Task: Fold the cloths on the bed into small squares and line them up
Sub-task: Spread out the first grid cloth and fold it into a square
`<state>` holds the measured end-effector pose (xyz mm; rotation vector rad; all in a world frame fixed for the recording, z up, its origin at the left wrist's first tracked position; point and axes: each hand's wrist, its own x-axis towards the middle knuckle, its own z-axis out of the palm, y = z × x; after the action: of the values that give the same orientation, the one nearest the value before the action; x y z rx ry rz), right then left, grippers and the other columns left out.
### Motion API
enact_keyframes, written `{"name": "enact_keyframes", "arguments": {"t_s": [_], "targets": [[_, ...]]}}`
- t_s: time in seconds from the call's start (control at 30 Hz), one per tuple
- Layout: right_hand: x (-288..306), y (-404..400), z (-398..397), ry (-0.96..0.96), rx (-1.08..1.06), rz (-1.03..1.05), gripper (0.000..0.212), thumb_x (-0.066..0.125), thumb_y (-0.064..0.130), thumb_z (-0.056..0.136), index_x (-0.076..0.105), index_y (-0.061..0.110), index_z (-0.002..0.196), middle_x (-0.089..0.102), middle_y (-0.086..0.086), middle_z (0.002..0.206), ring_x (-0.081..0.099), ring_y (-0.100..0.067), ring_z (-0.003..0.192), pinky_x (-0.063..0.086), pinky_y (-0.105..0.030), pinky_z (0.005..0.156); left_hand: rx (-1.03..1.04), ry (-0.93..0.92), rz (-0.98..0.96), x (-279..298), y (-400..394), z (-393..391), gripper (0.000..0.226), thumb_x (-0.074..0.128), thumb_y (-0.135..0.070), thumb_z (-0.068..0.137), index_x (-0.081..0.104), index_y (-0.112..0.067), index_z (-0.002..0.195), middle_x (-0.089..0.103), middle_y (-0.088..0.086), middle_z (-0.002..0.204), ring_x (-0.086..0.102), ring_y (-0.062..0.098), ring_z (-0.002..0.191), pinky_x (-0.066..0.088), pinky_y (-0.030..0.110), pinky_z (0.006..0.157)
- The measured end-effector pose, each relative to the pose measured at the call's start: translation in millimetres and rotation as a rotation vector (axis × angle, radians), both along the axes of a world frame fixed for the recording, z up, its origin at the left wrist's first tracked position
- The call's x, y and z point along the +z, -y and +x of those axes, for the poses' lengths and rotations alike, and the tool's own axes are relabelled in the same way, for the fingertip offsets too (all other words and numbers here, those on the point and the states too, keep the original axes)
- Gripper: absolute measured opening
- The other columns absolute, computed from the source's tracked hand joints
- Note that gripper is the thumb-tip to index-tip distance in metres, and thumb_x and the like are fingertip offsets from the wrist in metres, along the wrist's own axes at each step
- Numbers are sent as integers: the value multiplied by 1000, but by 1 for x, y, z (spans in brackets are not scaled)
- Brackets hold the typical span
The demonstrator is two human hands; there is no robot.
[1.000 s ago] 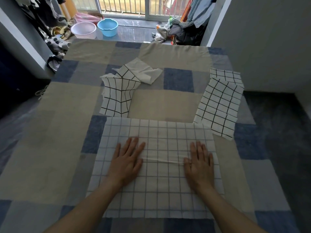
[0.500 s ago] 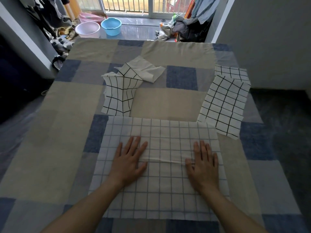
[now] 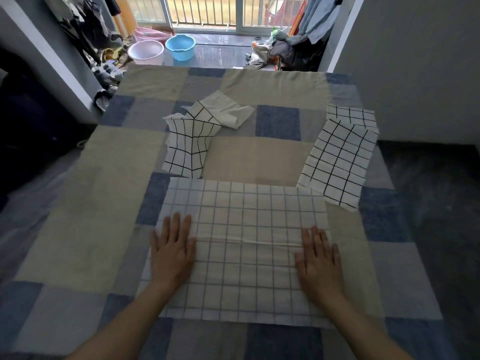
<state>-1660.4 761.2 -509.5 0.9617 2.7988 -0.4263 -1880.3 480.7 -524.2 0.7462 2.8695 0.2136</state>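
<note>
Fingers of both flat hands, left hand (image 3: 172,252) and right hand (image 3: 319,258), lie together on the blue-grid cloth (image 3: 244,219), whose central ridge (image 3: 246,240) may crease in if pressed.

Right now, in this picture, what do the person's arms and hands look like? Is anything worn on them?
Both forearms are bare as far as the frame shows: no sleeves are visible. The left hand and the right hand wear no gloves, and no watch, bracelet or ring can be seen. The fingernails look short and unpainted, though the image is slightly blurred.
</note>
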Motion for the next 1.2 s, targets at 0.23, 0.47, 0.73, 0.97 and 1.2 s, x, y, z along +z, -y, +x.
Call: {"name": "enact_keyframes", "arguments": {"t_s": [0.23, 0.47, 0.73, 0.97, 1.2], "targets": [[17, 52, -28, -182, 175, -38, 64, 23, 45, 98, -4, 29, 153, -13, 7, 161, -11, -12, 148, -10, -37, 118, -181, -32, 149, 39, -53, 64, 56, 12, -42, 102, 3, -26, 155, -7, -4, 163, -10, 17, 149, -7, 41, 118], [-15, 84, -43, -109, 284, -8, 69, 40, 42, 90, 20, 20, 153, 17, 1, 161, 9, -18, 148, 8, -42, 115, -300, 54, 47, 7, -68, 94, 53, 13, -39, 103, 15, -26, 154, 13, -5, 161, 20, 18, 147, 8, 41, 115], [-13, 25, 18, -92, 135, 50, 62, 18, 45, 97, 6, 26, 155, 2, 4, 163, -6, -12, 149, -3, -40, 118, 27, 11, -9, 0, 25, 63, 58, 17, -45, 97, 13, -33, 154, 5, -7, 162, 2, 15, 149, 7, 41, 117], [-15, 8, 38, -26, 84, 63, 67, 24, 48, 93, 13, 20, 154, 12, -4, 162, 4, -17, 147, 6, -45, 115, 129, 29, 0, 10, 75, 51, 60, 10, -51, 98, 14, -29, 154, 9, -1, 161, 5, 19, 149, 1, 51, 117], [0, 68, -14, -120, 324, 48, 67, 28, 47, 96, 8, 20, 154, 0, -2, 162, 2, -21, 149, -2, -42, 116, -306, 26, 135, 32, -36, 97, 54, 11, -43, 102, 4, -31, 155, -3, -4, 163, -6, 19, 149, -7, 47, 117]]}}
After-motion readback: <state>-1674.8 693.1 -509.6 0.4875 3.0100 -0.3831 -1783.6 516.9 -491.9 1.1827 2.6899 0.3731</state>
